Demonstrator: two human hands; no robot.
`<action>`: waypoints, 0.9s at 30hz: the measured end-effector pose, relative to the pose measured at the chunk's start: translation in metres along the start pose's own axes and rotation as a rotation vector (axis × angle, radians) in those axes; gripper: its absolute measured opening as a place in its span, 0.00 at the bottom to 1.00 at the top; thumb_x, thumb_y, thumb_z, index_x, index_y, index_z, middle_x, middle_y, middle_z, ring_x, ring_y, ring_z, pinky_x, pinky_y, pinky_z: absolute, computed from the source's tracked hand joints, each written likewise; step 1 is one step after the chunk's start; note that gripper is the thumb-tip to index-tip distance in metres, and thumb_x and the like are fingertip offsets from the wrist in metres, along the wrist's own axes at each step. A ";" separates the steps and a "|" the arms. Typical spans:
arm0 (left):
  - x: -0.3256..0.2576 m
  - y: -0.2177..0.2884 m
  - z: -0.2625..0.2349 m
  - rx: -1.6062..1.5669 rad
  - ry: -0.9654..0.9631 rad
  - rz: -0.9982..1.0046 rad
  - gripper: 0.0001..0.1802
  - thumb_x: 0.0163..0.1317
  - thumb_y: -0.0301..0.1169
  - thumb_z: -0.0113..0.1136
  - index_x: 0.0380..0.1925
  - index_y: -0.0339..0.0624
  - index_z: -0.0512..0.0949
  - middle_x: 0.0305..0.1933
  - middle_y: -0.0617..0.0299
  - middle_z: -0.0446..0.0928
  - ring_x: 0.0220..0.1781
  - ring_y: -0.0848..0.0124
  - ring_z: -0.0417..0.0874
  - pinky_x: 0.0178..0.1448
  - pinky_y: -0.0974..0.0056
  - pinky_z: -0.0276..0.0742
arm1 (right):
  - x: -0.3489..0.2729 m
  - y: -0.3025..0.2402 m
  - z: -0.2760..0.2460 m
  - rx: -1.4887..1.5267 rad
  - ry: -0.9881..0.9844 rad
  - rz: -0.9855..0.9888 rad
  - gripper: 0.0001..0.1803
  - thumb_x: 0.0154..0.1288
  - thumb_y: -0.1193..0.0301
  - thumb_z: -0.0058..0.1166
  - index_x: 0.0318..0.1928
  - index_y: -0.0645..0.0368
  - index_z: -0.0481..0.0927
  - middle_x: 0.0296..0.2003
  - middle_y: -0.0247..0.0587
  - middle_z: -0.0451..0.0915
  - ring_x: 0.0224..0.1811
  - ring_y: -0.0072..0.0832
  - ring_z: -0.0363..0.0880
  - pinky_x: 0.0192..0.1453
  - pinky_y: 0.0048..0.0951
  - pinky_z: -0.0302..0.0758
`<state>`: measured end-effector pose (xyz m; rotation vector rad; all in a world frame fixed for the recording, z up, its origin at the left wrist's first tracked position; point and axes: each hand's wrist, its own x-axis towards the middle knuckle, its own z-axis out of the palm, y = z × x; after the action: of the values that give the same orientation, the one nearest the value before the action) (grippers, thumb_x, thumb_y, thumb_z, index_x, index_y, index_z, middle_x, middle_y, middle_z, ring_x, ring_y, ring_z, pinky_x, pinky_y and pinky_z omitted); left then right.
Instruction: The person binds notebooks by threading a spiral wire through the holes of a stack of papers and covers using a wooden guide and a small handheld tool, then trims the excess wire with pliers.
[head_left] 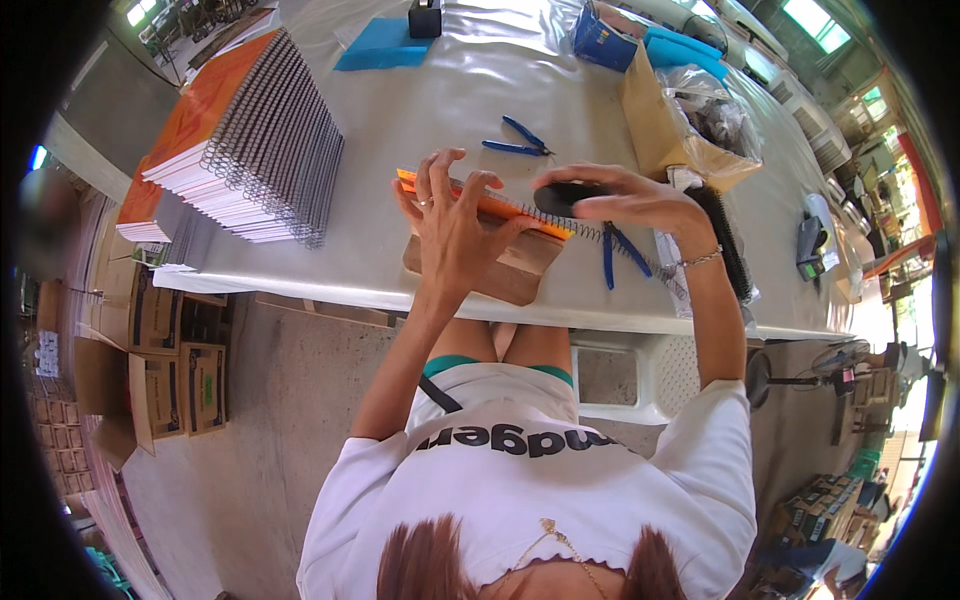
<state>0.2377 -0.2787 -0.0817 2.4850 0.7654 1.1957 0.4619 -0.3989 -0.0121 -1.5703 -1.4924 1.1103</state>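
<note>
An orange-covered book (556,231) lies in front of me, spine edge up, on a brown board (520,272). My left hand (450,215) grips it, fingers over the far side and thumb on the near side. A dark wire spiral coil (583,230) runs along the book's edge and trails to the right. In my right hand (640,200) is a black rounded object (570,198), held against the coil; its kind is unclear. Blue-handled cutting pliers (625,255) lie below that hand, and a second blue pair (520,138) rests farther off.
A tall stack of spiral-bound books (265,150) stands at the left. At the right is a cardboard box (650,115) with plastic-wrapped contents, beside a bundle of black coils (725,235). Blue sheets (385,45) lie at the back. Cartons (155,385) sit on the floor at left.
</note>
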 end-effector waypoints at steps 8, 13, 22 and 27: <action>0.001 -0.003 -0.002 0.027 -0.024 -0.003 0.30 0.43 0.57 0.79 0.42 0.56 0.82 0.65 0.56 0.63 0.74 0.56 0.59 0.78 0.35 0.38 | 0.011 0.010 -0.010 0.086 -0.104 0.084 0.32 0.70 0.44 0.57 0.66 0.47 0.76 0.61 0.32 0.75 0.60 0.22 0.72 0.58 0.28 0.75; 0.005 -0.006 -0.002 0.021 -0.087 0.025 0.30 0.45 0.57 0.79 0.44 0.56 0.81 0.64 0.57 0.65 0.73 0.56 0.61 0.78 0.37 0.39 | 0.024 0.048 -0.010 -0.429 -0.305 0.336 0.25 0.79 0.61 0.47 0.72 0.48 0.67 0.68 0.34 0.66 0.66 0.25 0.67 0.56 0.29 0.80; 0.005 -0.014 -0.003 -0.060 0.006 0.057 0.30 0.43 0.52 0.81 0.45 0.56 0.83 0.65 0.55 0.64 0.67 0.58 0.66 0.77 0.40 0.42 | 0.037 0.047 -0.004 -0.474 -0.323 0.008 0.25 0.82 0.57 0.32 0.74 0.48 0.62 0.73 0.39 0.63 0.73 0.33 0.64 0.75 0.37 0.66; 0.005 -0.018 -0.004 -0.131 0.023 0.007 0.31 0.43 0.49 0.82 0.47 0.54 0.82 0.67 0.50 0.61 0.69 0.50 0.63 0.75 0.41 0.52 | 0.050 0.031 -0.012 -0.567 -0.277 0.390 0.27 0.84 0.54 0.24 0.75 0.45 0.62 0.74 0.38 0.62 0.68 0.35 0.70 0.67 0.33 0.73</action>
<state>0.2314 -0.2608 -0.0843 2.3742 0.6621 1.2374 0.4840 -0.3519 -0.0417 -2.2417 -1.8457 1.2201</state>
